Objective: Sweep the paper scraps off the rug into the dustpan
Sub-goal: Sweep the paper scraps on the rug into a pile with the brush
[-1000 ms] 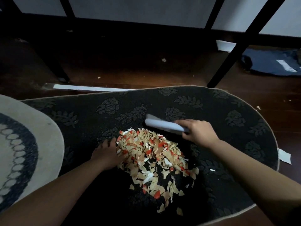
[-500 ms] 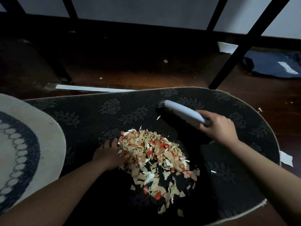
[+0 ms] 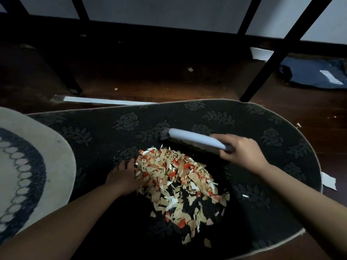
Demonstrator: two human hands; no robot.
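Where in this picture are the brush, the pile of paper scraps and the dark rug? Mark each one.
brush (image 3: pixel 193 138): head view, on its pale back.
pile of paper scraps (image 3: pixel 176 175): head view, middle of the heap.
dark rug (image 3: pixel 105 132): head view, bare patterned part left of the brush.

A heap of paper scraps (image 3: pixel 174 177) is seen on the dark patterned rug (image 3: pixel 272 147). The left hand (image 3: pixel 125 177) is laid flat against the heap's left edge. A pale brush (image 3: pixel 193 138) is gripped by the right hand (image 3: pixel 242 152) just behind the heap, on the rug
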